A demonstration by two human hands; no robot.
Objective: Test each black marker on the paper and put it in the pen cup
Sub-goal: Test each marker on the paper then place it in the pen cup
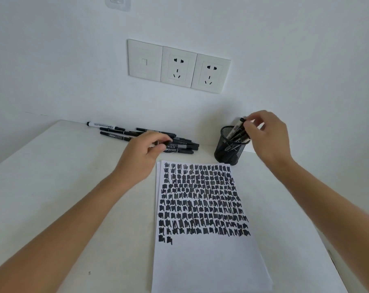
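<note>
A white sheet of paper (209, 261) lies on the table, its upper half filled with rows of black scribble marks. Behind it several black markers (183, 144) lie in a loose pile. My left hand (143, 153) reaches into that pile and its fingers pinch one marker there. To the right stands a black mesh pen cup (228, 151) with several markers standing in it. Above the cup, my right hand (268, 136) pinches the top of a black marker (238, 126) that sits tilted in the cup.
A white-barrelled marker (103, 125) lies at the far left of the pile, close to the wall. A triple socket panel (178, 66) is on the wall. The white table (63, 197) edge runs along the right, near the paper's lower corner.
</note>
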